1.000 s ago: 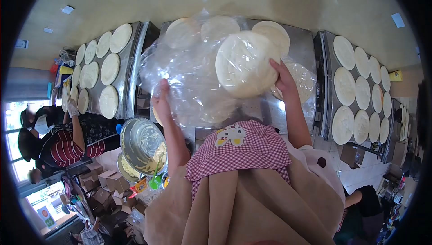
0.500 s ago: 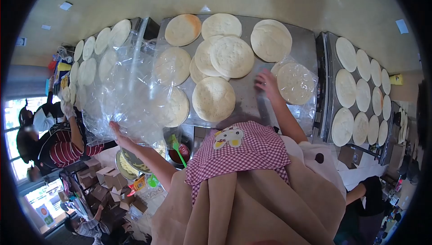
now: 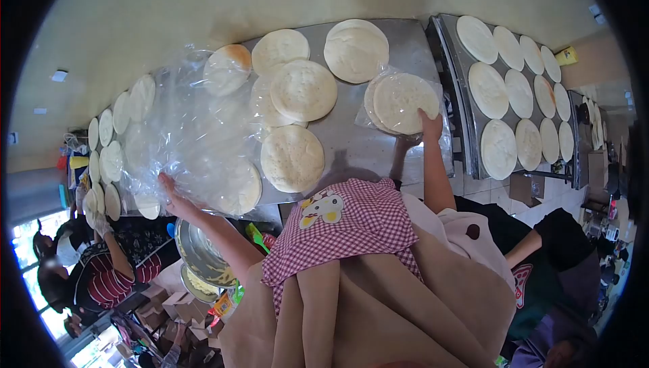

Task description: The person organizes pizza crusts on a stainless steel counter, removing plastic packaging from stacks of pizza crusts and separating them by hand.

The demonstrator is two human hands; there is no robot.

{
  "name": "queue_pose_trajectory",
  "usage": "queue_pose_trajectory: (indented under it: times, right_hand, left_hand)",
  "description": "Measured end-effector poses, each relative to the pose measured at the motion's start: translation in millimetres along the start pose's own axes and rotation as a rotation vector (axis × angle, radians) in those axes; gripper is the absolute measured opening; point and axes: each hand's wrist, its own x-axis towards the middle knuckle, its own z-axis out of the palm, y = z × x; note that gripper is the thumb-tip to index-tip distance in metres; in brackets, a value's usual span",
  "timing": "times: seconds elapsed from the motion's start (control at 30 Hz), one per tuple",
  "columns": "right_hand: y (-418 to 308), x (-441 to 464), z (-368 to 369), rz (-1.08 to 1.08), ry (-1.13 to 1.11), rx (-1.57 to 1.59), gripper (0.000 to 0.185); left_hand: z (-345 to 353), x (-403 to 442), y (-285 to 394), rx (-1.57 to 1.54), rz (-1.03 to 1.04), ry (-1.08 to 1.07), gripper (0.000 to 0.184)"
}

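Note:
At the left, my left hand [image 3: 177, 195] is closed on the near edge of a large clear plastic bag [image 3: 186, 125], which spreads over several flatbreads on the metal table. My right hand [image 3: 430, 123] grips the near right edge of a stack of round flatbreads [image 3: 402, 103] inside a clear bag. Between my hands lie bare flatbreads, among them a dimpled one [image 3: 292, 158] near the table's front and an overlapping one [image 3: 303, 91] behind it. The plastic blurs the breads under it.
A second metal table [image 3: 476, 148] with rows of flatbreads stands to the right. More flatbreads [image 3: 122, 112] lie at the far left, near a person in a striped apron [image 3: 111, 277]. A metal bowl [image 3: 203, 253] sits below my left arm. Another person [image 3: 558, 253] is close at my right.
My view has turned right. My right hand has moved from bare table onto the bagged flatbreads and taken hold of their edge. My left hand still holds the large plastic bag.

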Motion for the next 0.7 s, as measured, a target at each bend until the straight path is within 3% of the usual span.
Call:
queue_pose_trajectory:
  times: [0.03, 0.13, 0.23, 0.4, 0.47, 0.6, 0.67, 0.7]
  right_hand:
    - [11.2, 10.2, 0.2, 0.048, -0.059, 0.137, 0.075]
    - [-34.1, -8.2, -20.4, -0.212, -0.013, 0.231, 0.05]
    - [-96.9, -27.3, -54.8, -0.22, -0.235, 0.573, 0.041]
    - [-176.5, -61.8, -108.6, -0.093, -0.609, 0.95, 0.055]
    - [-193.6, -73.3, -116.3, -0.133, -0.707, 1.02, 0.059]
    - [-253.1, -109.9, -101.8, -0.204, -0.901, 0.704, 0.054]
    - [-288.8, -120.4, -88.2, -0.549, -1.033, 0.538, 0.048]
    - [-295.3, -119.0, -78.8, -0.611, -1.036, 0.471, 0.046]
  left_hand:
    - [3.3, -0.6, -5.1, -0.02, 0.026, -0.021, 0.051]
    - [16.9, -10.7, -12.7, -0.085, 0.089, -0.104, 0.043]
    - [31.3, -21.7, -25.7, -0.094, 0.147, -0.168, 0.036]
    - [62.8, -48.8, -33.9, 0.057, 0.368, -0.255, 0.033]
    - [73.4, -59.4, -30.5, 0.15, 0.376, -0.406, 0.032]
    - [99.8, -86.9, -22.7, 0.238, 0.375, -0.796, 0.03]
    - [113.2, -101.0, -20.9, 0.241, 0.316, -0.982, 0.028]
    - [116.9, -106.8, -21.2, 0.177, 0.224, -1.018, 0.027]
